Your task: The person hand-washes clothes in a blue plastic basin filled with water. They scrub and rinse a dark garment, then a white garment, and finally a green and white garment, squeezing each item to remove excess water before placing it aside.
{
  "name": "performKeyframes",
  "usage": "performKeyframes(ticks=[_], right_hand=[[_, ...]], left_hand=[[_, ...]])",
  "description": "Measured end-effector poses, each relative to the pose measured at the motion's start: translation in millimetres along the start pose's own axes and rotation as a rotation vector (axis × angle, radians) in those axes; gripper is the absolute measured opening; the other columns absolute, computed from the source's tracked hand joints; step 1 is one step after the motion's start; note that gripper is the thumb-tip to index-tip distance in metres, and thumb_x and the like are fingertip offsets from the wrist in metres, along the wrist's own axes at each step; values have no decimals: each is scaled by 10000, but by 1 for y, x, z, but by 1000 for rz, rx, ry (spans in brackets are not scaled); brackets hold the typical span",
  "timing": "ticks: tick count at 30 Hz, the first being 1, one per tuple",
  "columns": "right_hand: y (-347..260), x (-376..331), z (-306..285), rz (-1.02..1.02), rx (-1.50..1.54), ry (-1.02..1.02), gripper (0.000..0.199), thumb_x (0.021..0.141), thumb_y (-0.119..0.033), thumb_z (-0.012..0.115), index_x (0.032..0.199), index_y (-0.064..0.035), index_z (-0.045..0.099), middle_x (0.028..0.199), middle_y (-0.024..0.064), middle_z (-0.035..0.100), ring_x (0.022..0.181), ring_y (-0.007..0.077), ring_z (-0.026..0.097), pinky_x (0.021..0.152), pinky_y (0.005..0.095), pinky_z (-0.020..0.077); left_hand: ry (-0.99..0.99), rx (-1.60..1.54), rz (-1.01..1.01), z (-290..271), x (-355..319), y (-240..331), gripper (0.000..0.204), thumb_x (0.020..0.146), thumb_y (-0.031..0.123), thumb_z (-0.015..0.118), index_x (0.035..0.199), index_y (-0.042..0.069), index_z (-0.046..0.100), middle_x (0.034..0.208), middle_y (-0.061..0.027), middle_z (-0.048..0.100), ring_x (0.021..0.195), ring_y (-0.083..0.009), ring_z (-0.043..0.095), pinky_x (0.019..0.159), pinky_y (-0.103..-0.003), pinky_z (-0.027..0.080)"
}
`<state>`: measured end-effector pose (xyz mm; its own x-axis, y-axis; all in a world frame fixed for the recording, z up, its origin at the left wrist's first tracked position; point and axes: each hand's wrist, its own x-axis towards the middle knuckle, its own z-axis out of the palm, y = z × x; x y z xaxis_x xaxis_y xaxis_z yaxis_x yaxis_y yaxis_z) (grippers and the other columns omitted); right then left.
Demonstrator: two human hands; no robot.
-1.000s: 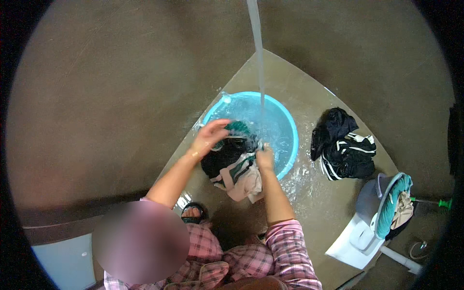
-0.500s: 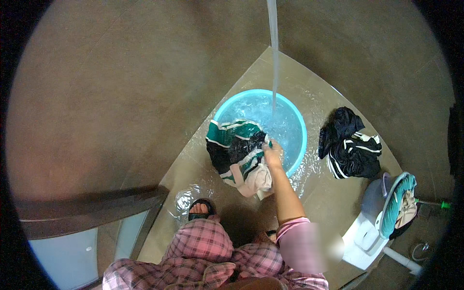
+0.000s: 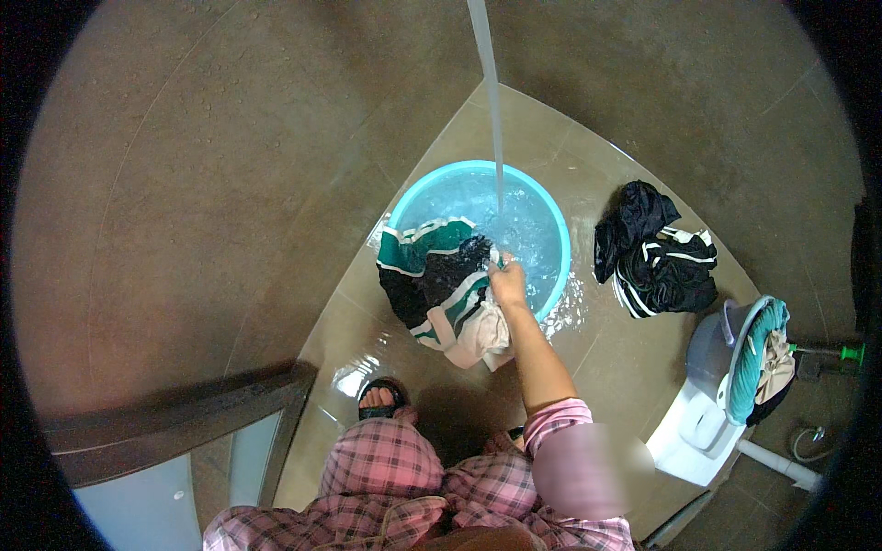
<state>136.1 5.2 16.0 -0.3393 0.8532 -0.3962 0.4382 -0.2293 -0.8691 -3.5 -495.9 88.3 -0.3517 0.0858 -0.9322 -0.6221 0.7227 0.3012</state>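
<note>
Garment [image 3: 439,280] over basin rim [image 3: 478,166]; clothes [image 3: 666,280] at right

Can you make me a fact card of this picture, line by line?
Left hand: not in view
Right hand: grips green, black and white garment
Blue basin: holds water
Garment: over basin's near-left rim
Water stream: falls into basin
Black-and-white clothes: on floor, right of basin
Bucket: teal cloth, beige cloth

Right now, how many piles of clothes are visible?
3: one pile over the blue basin's rim, black one on the floor, teal one in the grey bucket. More may be hidden.
</note>
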Motion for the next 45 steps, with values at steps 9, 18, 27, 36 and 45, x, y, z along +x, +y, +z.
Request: performKeyframes(ticks=[9, 18, 27, 36, 45], right_hand=[[1, 3, -1, -77, 86, 143, 272, 795, -156, 616, 1019, -2, 622, 896, 181, 646, 789, 258, 604, 743, 362, 460], [-23, -10, 1, 32, -187, -299, 416, 792, -300, 693, 1077, -15, 593, 1000, 127, 632, 970, 251, 553, 829, 372, 443], [-31, -30, -33, 328, 1235, -30, 495, 880, -319, 595, 1271, -49, 457, 1156, 108, 562, 1021, 257, 564, 861, 411, 470], [-18, -27, -42, 340, 1413, -183, 407, 851, -331, 626, 1179, -114, 524, 1053, 74, 606, 946, 249, 593, 818, 400, 487], [-32, -30, -30, 55, 1424, 73, 338, 811, -202, 626, 1124, -99, 552, 1062, 54, 608, 951, 236, 586, 830, 369, 477]], left_hand=[[31, 66, 26, -1, -12, -1, 260, 890, 227, 567, 1092, 68, 527, 1051, -80, 543, 968, -201, 515, 824, -315, 414], [-44, 375, 436, 42, -41, 97, 333, 869, 179, 607, 1165, 49, 529, 1145, -107, 553, 1058, -224, 527, 899, -333, 420], [324, 904, 1220, 221, 2, 336, 1041, 698, 235, 783, 1476, 223, 93, 1468, -226, 238, 1302, -389, 351, 1028, -426, 352], [310, 1679, 1160, 209, -62, 413, 243, 833, 269, 612, 1039, 141, 632, 977, -151, 658, 941, -356, 613, 801, -453, 491], [825, 1358, 1857, 224, -100, 452, 250, 823, 330, 625, 986, 141, 626, 862, -147, 655, 841, -336, 628, 748, -430, 493]])
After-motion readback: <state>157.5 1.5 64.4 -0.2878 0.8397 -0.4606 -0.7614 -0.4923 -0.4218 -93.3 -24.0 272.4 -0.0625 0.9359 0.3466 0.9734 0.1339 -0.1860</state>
